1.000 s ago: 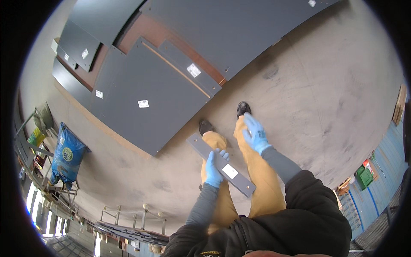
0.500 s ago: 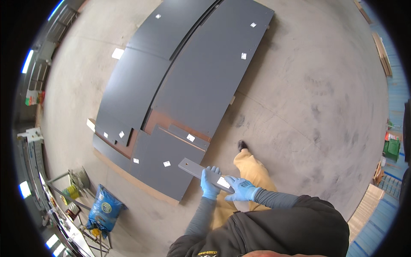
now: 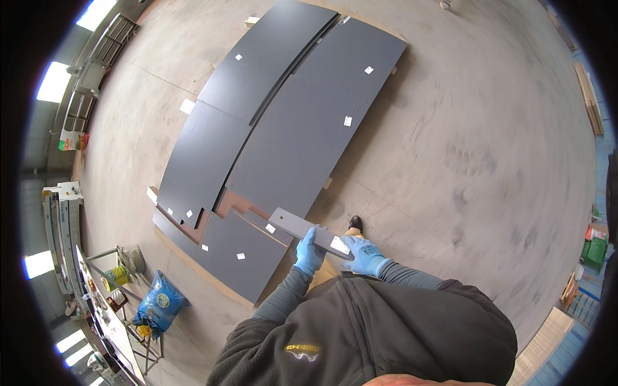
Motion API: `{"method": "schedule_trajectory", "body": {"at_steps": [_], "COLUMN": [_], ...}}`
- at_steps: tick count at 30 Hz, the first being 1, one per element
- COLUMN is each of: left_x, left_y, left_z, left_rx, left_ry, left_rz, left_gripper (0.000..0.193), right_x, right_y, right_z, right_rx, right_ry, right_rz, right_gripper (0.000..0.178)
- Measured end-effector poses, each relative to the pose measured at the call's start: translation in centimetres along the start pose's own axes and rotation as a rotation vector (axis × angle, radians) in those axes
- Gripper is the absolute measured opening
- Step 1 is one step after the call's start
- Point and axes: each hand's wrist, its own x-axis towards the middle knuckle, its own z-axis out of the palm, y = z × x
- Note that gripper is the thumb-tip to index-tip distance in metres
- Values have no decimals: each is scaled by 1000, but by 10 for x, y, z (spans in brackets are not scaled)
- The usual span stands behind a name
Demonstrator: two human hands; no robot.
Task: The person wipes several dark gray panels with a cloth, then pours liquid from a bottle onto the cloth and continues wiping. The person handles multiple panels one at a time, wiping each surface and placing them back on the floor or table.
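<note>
A narrow grey board with a small hole near its far end is held in front of my body. My left hand, in a blue glove, wraps around its middle. My right hand, also gloved in blue, grips the near end beside a white label stuck on the board. The board's far end overlaps the edge of a low stack of large dark grey panels. Small white labels dot those panels, and a brown sheet shows between them.
A blue bag stands by a metal-framed table on the left, with a yellow-green bucket near it. Concrete floor stretches to the right. Wooden boards lie at the lower right, and a green container stands at the right.
The board and both hands have risen slightly, its far end now overlapping the panel stack more. My view has shifted, showing more of my jacket.
</note>
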Motion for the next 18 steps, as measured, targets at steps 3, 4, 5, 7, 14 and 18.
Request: {"method": "schedule_trajectory", "body": {"at_steps": [3, 4, 5, 7, 14, 18], "left_x": [14, 19, 23, 35, 96, 113], "left_y": [4, 9, 14, 24, 66, 81], "left_z": [58, 74, 90, 117, 235, 309], "left_rx": [57, 70, 90, 131, 247, 274], "left_ry": [-60, -94, -101, -115, -264, -309], "left_rz": [-55, -56, -58, -69, -228, -258], "left_gripper": [34, 27, 28, 29, 36, 36], "right_x": [9, 14, 20, 33, 74, 90], "right_y": [20, 25, 28, 31, 40, 54], "right_z": [-53, -70, -85, -112, -222, -285], "right_rx": [-72, -60, -63, -74, -209, -146], "right_ry": [65, 42, 52, 81, 240, 303], "right_rz": [-26, -26, -27, -17, -34, -58], "right_gripper": [64, 65, 65, 65, 62, 70]}}
